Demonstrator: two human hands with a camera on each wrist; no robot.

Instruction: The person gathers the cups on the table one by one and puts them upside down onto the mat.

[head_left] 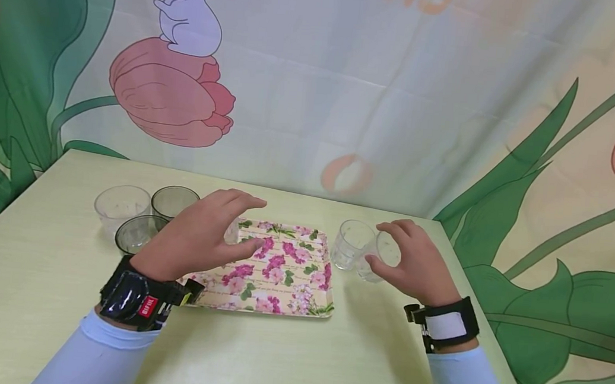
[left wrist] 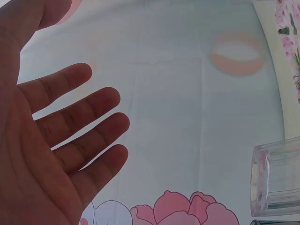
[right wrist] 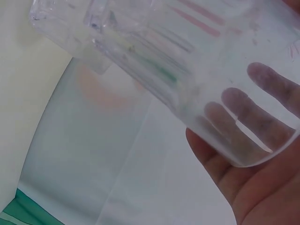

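My left hand (head_left: 197, 232) hovers over the left end of a floral tray (head_left: 281, 267), fingers loosely extended, with nothing in it. Beside its palm, partly hidden, is a clear glass (head_left: 231, 232), which also shows at the right edge in the left wrist view. On the right, my right hand (head_left: 412, 262) is spread around a second clear glass (head_left: 368, 270), thumb and fingers apart. Through that glass (right wrist: 187, 84) its fingers are visible in the right wrist view. Another clear glass (head_left: 348, 245) stands just left of it.
At the left stand a clear wide glass (head_left: 121, 203) and two dark-tinted ones, a rear one (head_left: 175, 200) and a front one (head_left: 138, 237) partly covered by my left hand. A printed curtain (head_left: 303, 96) hangs behind the pale table (head_left: 274, 362).
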